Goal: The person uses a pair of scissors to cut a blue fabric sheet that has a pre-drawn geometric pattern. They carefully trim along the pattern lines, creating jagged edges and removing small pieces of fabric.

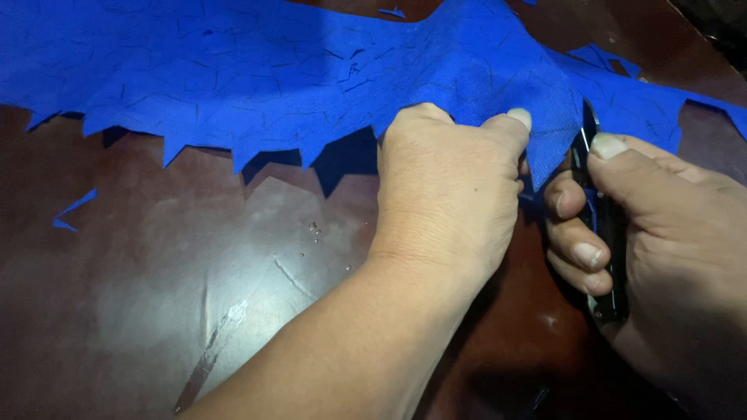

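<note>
A large sheet of bright blue fabric (257,70) with a jagged, pointed lower edge lies across the far half of a dark brown table (156,295). My left hand (447,194) pinches the fabric's lower edge between thumb and fingers, near the middle right. My right hand (661,241) grips small black snips (607,233), blades pointing up at the fabric edge right beside my left thumb.
Small blue offcuts lie on the table: one at the left (71,211), others at the top (393,12) and upper right (599,56). The tabletop is glossy, scratched, and shows glare in the lower left.
</note>
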